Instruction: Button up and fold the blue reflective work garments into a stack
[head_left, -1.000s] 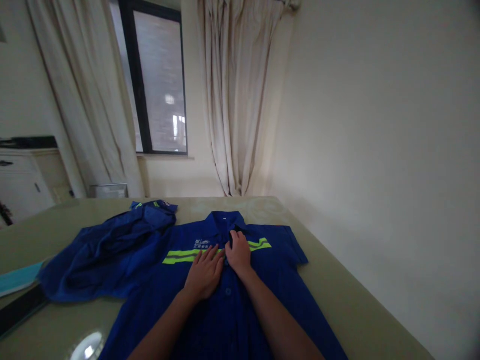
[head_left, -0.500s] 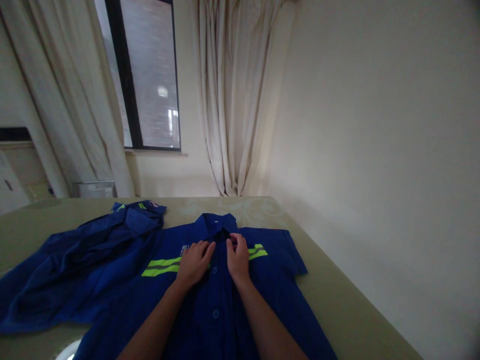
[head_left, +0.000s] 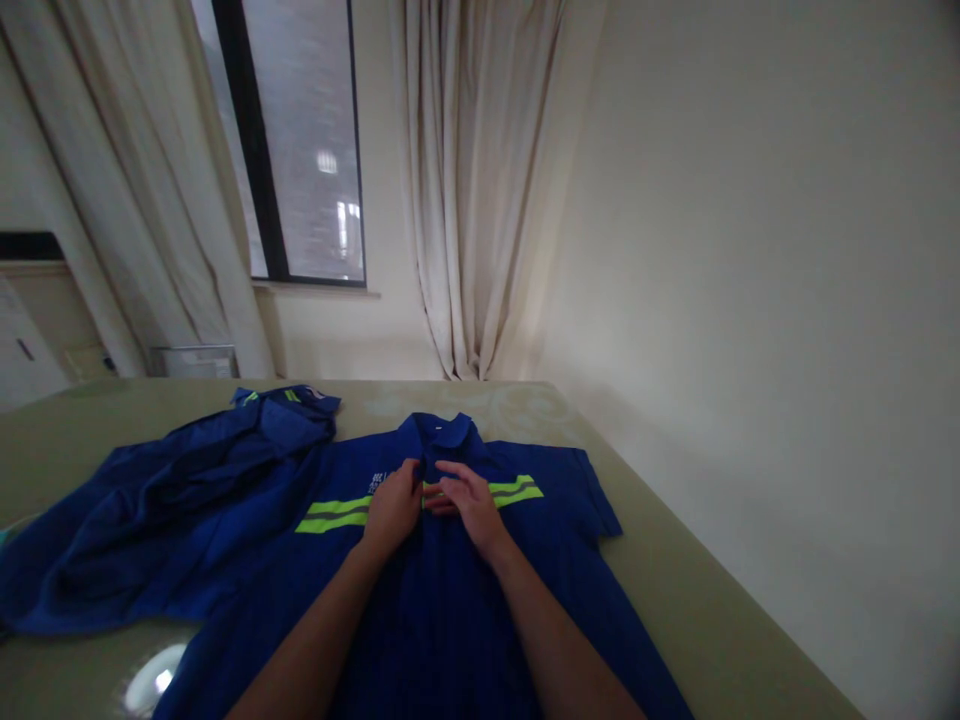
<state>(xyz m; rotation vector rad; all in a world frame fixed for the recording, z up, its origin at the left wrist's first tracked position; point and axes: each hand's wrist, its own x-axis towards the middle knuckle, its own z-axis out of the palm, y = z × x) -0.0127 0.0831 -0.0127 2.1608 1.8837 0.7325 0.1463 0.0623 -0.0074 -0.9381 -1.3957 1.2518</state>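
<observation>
Shirt: blue work shirt (head_left: 450, 600) lies flat, front up, on the table (head_left: 675, 600), collar away from the person.
Left hand (head_left: 394, 505): fingers curled, pinching the placket at the yellow stripe.
Right hand (head_left: 469, 500): loosely spread, fingertips meeting the left at the placket.
Room: bare tabletop to the right, up to the wall (head_left: 750, 300).
Left side: second blue garment (head_left: 172, 510), crumpled, touching the shirt.
Far: curtain (head_left: 472, 200), window (head_left: 300, 150).

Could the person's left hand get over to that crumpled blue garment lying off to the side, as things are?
Probably yes. The left hand rests on the flat blue shirt with yellow-green stripes, and the crumpled blue garment lies right beside it on the beige table, on that same side, with nothing standing between them.
</observation>
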